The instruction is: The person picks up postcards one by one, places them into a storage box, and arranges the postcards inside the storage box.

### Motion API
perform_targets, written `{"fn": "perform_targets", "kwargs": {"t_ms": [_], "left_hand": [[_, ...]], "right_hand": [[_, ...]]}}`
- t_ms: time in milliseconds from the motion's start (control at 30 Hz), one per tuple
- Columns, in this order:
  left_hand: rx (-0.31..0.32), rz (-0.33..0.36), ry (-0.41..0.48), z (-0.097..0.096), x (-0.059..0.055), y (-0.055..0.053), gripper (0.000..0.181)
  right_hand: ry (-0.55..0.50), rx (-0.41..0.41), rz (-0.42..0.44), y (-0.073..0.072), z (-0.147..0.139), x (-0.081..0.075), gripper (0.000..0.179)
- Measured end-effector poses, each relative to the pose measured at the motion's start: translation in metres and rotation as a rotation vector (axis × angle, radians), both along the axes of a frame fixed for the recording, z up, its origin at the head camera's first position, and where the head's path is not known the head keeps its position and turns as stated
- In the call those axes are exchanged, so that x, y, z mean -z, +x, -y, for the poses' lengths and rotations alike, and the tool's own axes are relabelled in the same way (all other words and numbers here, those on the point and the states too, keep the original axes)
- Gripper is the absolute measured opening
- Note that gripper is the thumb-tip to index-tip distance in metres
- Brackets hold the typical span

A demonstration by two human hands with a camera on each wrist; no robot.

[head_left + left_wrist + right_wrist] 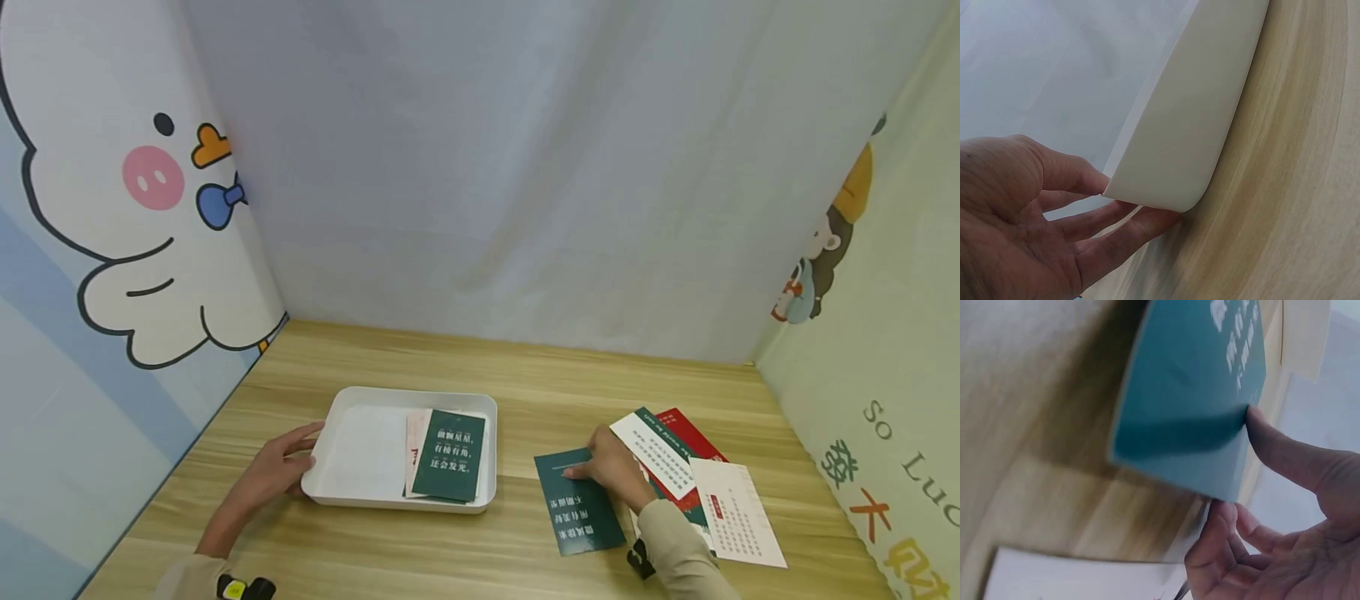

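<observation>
A shallow white tray [360,502] stands at the left, with several cards lying on the right side of its floor; the top one is a dark green card [448,457] with white writing. My left hand [273,468] holds the tray's left end, thumb at the rim and fingers along the wall, as the left wrist view shows. At the right, my right hand [618,473] pinches another dark green card [581,512] by its edge. In the right wrist view this green card [1185,394] is tilted, one side raised off the table.
Beside my right hand lie several overlapping cards: a white and green one [660,454], a red one [693,433] and a pale pink one [738,512]. The wooden table [525,367] meets a grey curtain [487,208] behind and printed cloths at both sides.
</observation>
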State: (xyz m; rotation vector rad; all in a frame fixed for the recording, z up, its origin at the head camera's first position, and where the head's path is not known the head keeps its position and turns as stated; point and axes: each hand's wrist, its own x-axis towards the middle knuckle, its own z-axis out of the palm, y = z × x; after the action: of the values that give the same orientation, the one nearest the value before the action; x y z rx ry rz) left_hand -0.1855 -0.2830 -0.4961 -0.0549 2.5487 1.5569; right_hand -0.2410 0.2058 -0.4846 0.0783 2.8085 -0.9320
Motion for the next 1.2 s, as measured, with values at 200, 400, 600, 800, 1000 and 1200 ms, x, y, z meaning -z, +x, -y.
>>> {"fn": "perform_targets", "kwargs": {"t_ms": [200,400,600,800,1000,1200], "left_hand": [[-0.006,0.01,-0.004,0.0,0.0,0.0,0.06],[-0.009,0.011,-0.024,0.0,0.0,0.0,0.059],[-0.009,0.01,-0.03,-0.001,-0.001,0.0,0.059],[-0.012,0.012,-0.027,-0.002,0.0,-0.001,0.059],[-0.01,0.021,-0.025,-0.001,0.0,-0.002,0.059],[-0.006,0.023,-0.007,0.0,-0.002,-0.001,0.059]], "right_hand": [[-0.045,-0.009,-0.007,-0.003,-0.006,-0.005,0.036],[-0.14,0.001,0.009,-0.002,-0.012,-0.01,0.027],[-0.183,0.001,0.054,-0.001,-0.018,-0.008,0.023],[-0.218,-0.016,0.077,-0.001,-0.023,-0.006,0.023],[-0.313,-0.004,0.099,0.001,-0.027,-0.007,0.022],[-0.412,0.021,0.109,0.001,-0.032,-0.006,0.024]]}}
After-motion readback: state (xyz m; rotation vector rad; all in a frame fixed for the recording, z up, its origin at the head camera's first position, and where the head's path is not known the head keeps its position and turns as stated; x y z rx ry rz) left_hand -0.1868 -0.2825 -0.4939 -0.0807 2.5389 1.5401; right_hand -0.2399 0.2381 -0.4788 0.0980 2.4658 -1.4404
